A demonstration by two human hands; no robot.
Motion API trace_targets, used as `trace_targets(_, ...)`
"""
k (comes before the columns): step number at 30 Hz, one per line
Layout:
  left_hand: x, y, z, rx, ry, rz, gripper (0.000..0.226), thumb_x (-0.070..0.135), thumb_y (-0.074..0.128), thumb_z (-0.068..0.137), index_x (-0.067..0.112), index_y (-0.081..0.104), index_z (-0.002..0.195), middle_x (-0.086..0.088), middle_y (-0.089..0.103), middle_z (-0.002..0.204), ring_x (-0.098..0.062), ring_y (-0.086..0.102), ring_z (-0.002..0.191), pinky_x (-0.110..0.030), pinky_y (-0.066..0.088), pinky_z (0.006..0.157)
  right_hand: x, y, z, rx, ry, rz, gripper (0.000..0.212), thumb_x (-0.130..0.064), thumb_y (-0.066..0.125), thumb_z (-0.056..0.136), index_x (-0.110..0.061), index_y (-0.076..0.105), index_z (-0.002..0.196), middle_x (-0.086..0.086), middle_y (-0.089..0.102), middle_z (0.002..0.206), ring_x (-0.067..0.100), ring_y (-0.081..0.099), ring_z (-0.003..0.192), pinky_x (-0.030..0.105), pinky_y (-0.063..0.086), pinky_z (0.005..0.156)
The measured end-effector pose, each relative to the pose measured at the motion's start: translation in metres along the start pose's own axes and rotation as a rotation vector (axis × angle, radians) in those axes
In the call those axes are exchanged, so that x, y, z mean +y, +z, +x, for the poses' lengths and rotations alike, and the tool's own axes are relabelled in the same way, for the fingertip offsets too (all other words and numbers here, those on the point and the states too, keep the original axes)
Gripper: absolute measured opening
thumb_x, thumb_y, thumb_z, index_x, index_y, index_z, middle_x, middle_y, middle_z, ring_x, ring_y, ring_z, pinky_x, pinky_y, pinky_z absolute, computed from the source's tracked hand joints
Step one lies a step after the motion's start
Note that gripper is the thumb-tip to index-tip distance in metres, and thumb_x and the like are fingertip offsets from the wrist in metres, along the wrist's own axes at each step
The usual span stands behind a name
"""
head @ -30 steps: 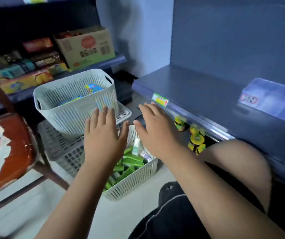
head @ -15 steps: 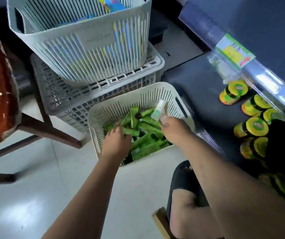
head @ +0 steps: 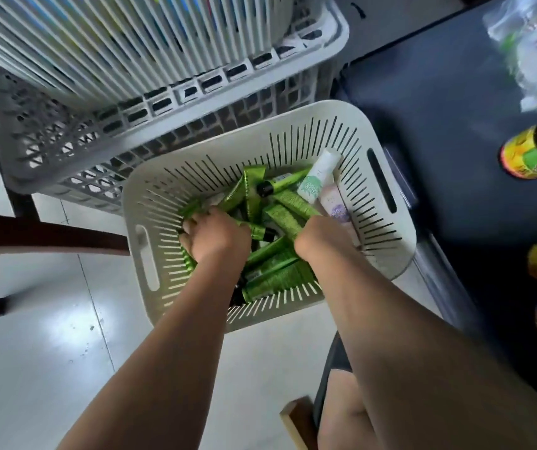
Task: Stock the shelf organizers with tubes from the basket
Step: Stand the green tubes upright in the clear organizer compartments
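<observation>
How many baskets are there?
3. The cream basket holding the tubes is nearest; a grey basket stands behind it, with a white slatted basket stacked on it. Others may be out of view.

- White slotted basket (head: pixel 387 254) on floor, holding green tubes (head: pixel 281 274).
- Left hand (head: pixel 215 237) curled round several green tubes.
- Right hand (head: pixel 320 237) among them, fingers hidden.
- White tube (head: pixel 317 177) leans on far wall.

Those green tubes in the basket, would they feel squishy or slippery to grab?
Probably soft: the green tubes have flat crimped ends, like squeezable cream tubes. Their glossy skin may be slightly slippery. Likely light too: they lie jumbled in the basket, and the left hand seems to grip several together.
</observation>
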State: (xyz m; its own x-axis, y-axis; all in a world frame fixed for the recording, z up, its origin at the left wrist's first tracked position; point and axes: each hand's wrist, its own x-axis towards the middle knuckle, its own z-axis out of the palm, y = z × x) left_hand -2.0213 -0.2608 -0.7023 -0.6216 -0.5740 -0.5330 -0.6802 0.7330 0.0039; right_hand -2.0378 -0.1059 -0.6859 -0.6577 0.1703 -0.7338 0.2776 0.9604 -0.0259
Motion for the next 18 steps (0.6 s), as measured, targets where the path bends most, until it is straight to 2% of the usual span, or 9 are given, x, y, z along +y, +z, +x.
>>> trace_targets(1, -0.001, 0.002, 0.002, 0.019, -0.017, -0.025, 0.08, 0.052, 0.068, 0.084, 0.014, 0.04, 0.149, -0.014, 0.04, 0.154, -0.038, 0.032, 0.141, -0.054, 0.029, 0.114, 0.0, 0.002, 0.002, -0.02, -0.012, 0.012, 0.015, -0.01, 0.06, 0.091, -0.006, 0.065, 0.104, 0.008, 0.066, 0.094, 0.022, 0.066, 0.082, 0.033, 0.06, 0.071)
trace_targets(3, -0.004, 0.002, 0.006, 0.056, -0.023, -0.097, 0.085, 0.053, 0.078, 0.074, 0.021, 0.043, 0.145, -0.009, 0.043, 0.151, -0.035, 0.032, 0.14, -0.054, 0.03, 0.111, 0.0, 0.005, 0.006, -0.021, -0.022, 0.06, 0.013, -0.012, 0.062, 0.088, -0.008, 0.064, 0.1, 0.009, 0.067, 0.096, 0.025, 0.068, 0.089, 0.037, 0.061, 0.077)
trace_targets(8, -0.006, -0.007, 0.006, 0.214, 0.121, -0.187, 0.071, 0.046, 0.085, 0.066, 0.035, 0.059, 0.131, 0.001, 0.059, 0.136, -0.03, 0.041, 0.133, -0.05, 0.023, 0.112, 0.003, -0.003, 0.003, -0.039, -0.077, 0.227, 0.017, -0.024, 0.065, 0.09, -0.011, 0.056, 0.084, 0.006, 0.064, 0.088, 0.025, 0.067, 0.084, 0.037, 0.061, 0.076)
trace_targets(10, -0.006, -0.012, 0.003, 0.263, 0.234, -0.192, 0.062, 0.046, 0.085, 0.068, 0.037, 0.064, 0.126, 0.001, 0.062, 0.132, -0.029, 0.045, 0.13, -0.049, 0.023, 0.116, 0.005, -0.007, 0.001, -0.079, -0.106, 0.322, 0.018, -0.029, 0.065, 0.09, -0.012, 0.059, 0.089, 0.004, 0.063, 0.087, 0.021, 0.066, 0.079, 0.035, 0.06, 0.072)
trace_targets(12, -0.007, -0.015, -0.003, 0.238, 0.379, -0.27, 0.05, 0.038, 0.085, 0.072, 0.036, 0.064, 0.117, 0.004, 0.067, 0.117, -0.026, 0.055, 0.117, -0.05, 0.033, 0.112, 0.007, -0.012, -0.002, -0.148, -0.125, 0.483, 0.022, -0.033, 0.063, 0.09, -0.012, 0.062, 0.1, 0.001, 0.063, 0.086, 0.016, 0.063, 0.073, 0.032, 0.055, 0.066)
trace_targets(14, -0.008, -0.016, -0.012, 0.125, 0.477, -0.394, 0.043, 0.024, 0.085, 0.076, 0.032, 0.061, 0.111, 0.009, 0.066, 0.1, -0.022, 0.063, 0.099, -0.048, 0.05, 0.097, 0.01, -0.019, -0.006, -0.194, -0.091, 0.682, 0.024, -0.032, 0.059, 0.091, -0.013, 0.06, 0.106, 0.001, 0.063, 0.085, 0.015, 0.061, 0.068, 0.029, 0.053, 0.062)
trace_targets(16, -0.006, -0.017, -0.021, 0.077, 0.483, -0.496, 0.045, 0.014, 0.084, 0.076, 0.026, 0.061, 0.112, 0.007, 0.067, 0.098, -0.021, 0.064, 0.092, -0.045, 0.058, 0.083, 0.014, -0.027, -0.01, -0.28, -0.018, 0.95, 0.024, -0.027, 0.056, 0.092, -0.012, 0.056, 0.111, 0.006, 0.068, 0.089, 0.02, 0.069, 0.074, 0.036, 0.062, 0.075)
trace_targets(17, -0.005, -0.02, -0.025, 0.094, 0.449, -0.563, 0.045, 0.012, 0.085, 0.075, 0.024, 0.062, 0.111, 0.006, 0.068, 0.099, -0.02, 0.065, 0.092, -0.043, 0.059, 0.082, 0.016, -0.031, -0.012, -0.338, -0.004, 1.091, 0.022, -0.022, 0.054, 0.093, -0.011, 0.055, 0.111, 0.011, 0.071, 0.092, 0.025, 0.072, 0.078, 0.04, 0.061, 0.082)
trace_targets(18, -0.003, -0.026, -0.029, 0.116, 0.399, -0.646, 0.043, 0.012, 0.087, 0.073, 0.024, 0.064, 0.107, 0.006, 0.07, 0.098, -0.018, 0.066, 0.09, -0.042, 0.059, 0.081, 0.019, -0.036, -0.016, -0.383, -0.011, 1.204, 0.015, -0.018, 0.051, 0.095, -0.011, 0.054, 0.107, 0.015, 0.072, 0.092, 0.027, 0.071, 0.078, 0.041, 0.06, 0.082)
